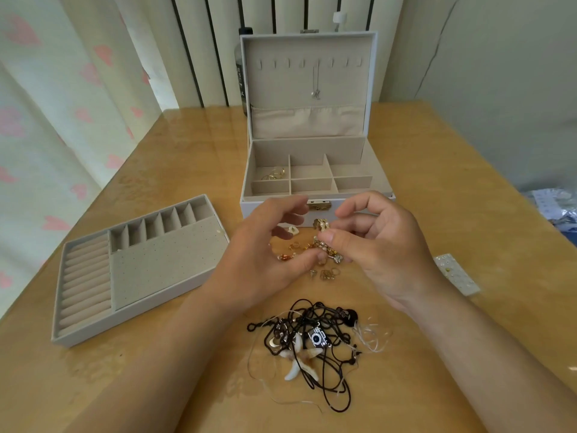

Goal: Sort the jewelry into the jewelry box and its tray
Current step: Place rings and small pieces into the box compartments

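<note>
The tray [162, 264] lies left of the box [315, 145], apart from it. In front of the box, the left hand [265, 254] is relaxed, fingers loosely curved, holding nothing; its thumb sits close to the gold pearl piece [323, 237]. That piece hangs above the loose gold bits [324, 273] in front of the box. Further in front lie the black cords [312, 335]; I judge a wrist could snag and drag them. The right hand [384, 245], in front of the box, pinches the piece between thumb and forefinger. I rate this pinch slight: the piece may drop among the bits.
</note>
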